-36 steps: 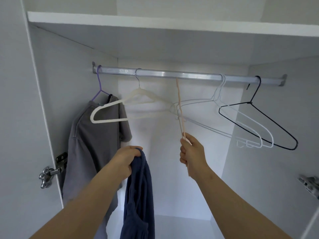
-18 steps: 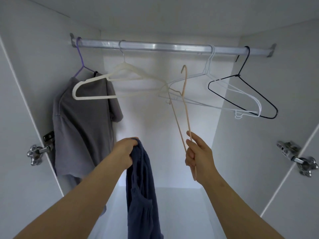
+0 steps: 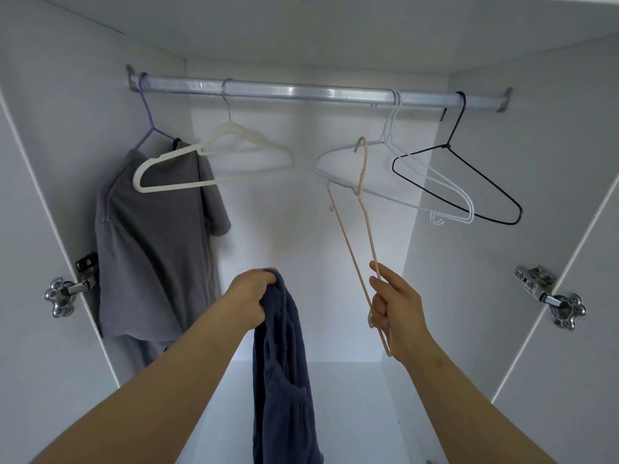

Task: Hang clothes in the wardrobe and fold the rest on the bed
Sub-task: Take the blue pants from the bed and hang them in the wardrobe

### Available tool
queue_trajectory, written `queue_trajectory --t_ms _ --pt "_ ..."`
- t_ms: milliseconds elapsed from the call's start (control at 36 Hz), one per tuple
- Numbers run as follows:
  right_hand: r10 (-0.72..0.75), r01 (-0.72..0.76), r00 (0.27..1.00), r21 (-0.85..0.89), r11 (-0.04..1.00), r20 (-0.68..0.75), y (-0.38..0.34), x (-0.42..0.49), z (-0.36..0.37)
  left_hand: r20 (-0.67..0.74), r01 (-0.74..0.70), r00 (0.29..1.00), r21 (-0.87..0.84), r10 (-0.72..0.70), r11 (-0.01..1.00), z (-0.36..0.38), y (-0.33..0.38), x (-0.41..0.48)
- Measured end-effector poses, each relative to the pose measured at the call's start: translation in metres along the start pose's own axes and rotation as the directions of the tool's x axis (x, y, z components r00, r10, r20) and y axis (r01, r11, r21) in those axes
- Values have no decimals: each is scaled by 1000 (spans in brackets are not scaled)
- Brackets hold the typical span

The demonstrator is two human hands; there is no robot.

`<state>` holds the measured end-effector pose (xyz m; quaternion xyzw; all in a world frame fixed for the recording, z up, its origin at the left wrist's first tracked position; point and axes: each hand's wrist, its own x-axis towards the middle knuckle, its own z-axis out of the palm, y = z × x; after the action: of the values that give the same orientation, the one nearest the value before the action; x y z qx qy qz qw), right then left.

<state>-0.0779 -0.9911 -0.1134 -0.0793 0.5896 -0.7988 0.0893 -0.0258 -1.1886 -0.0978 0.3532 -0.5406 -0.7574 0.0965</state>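
I face into an open white wardrobe with a metal rail (image 3: 301, 92) across the top. My left hand (image 3: 253, 296) grips a dark blue garment (image 3: 284, 380) that hangs straight down from it. In my right hand (image 3: 393, 306) is a thin peach wire hanger (image 3: 360, 229), off the rail, hook pointing up. A grey shirt (image 3: 150, 249) hangs on a purple hanger (image 3: 147, 125) at the rail's left end. An empty cream hanger (image 3: 214, 159), white wire hangers (image 3: 395, 182) and a black wire hanger (image 3: 469, 182) remain on the rail.
Both wardrobe doors stand open, with metal hinges at the left (image 3: 63, 293) and right (image 3: 549, 296). The white wardrobe floor (image 3: 351, 413) lies below my hands. The rail has a gap between the cream hanger and the white wire hangers.
The peach hanger came off the rail and dropped lower in my right hand. My view tilted down, so the top shelf left the frame. The blue garment stayed in my left hand.
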Motion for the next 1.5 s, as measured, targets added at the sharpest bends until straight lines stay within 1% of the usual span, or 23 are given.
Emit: queue_trajectory --t_ms 111,194,278,361,444,583,667,778,833,889,972,1028,1083,1222,1278,1333,1417,1500 --pt "5 -4 998 -17 1000 64 2 -5 -6 -14 -11 1000 6 11 1000 2 2 -2" --pt "6 -1 995 -44 999 99 0 -6 -8 4 -46 999 9 46 999 3 2 -5" --pt "3 12 988 -97 995 154 -1 -8 -8 78 -165 983 11 164 986 4 3 -11" --pt "3 39 979 -205 978 202 0 -12 -8 135 -253 960 32 246 967 5 8 -19" --pt "1 75 974 -324 943 226 3 -15 -10 136 -344 933 56 334 937 4 18 -22" --pt "65 61 955 -409 910 288 11 -18 -18 140 -461 883 83 447 884 -5 31 -25" --pt "99 69 942 -472 879 322 14 -21 -21 142 -454 889 140 436 880 -12 35 -22" --pt "118 94 934 -550 830 337 13 -22 -22 121 -355 934 199 337 913 -24 36 -16" --pt "121 99 935 -570 816 335 12 -21 -22 79 -367 930 247 359 897 -28 36 -15" --pt "121 107 937 -597 795 328 12 -19 -22 40 -398 912 322 407 859 -30 35 -14" --pt "120 132 930 -621 772 347 14 -17 -18 28 -441 880 417 474 795 -29 31 -15" --pt "117 142 926 -618 774 360 15 -16 -10 51 -465 863 466 502 753 -23 25 -17" --pt "113 139 924 -597 790 365 17 -16 1 85 -473 861 497 502 727 -15 17 -19" --pt "136 96 908 -513 853 397 14 -19 33 236 -491 862 610 449 622 4 -9 -27" --pt "158 61 911 -504 862 381 15 -20 39 264 -488 867 622 423 612 8 -17 -27" --pt "170 5 930 -474 880 325 19 -21 40 228 -464 879 603 418 649 7 -20 -26" --pt "177 -54 959 -468 882 223 25 -20 33 77 -404 888 601 453 690 -4 -19 -20" --pt "183 -88 968 -452 888 172 29 -20 22 -59 -299 901 634 430 714 -20 -17 -8"
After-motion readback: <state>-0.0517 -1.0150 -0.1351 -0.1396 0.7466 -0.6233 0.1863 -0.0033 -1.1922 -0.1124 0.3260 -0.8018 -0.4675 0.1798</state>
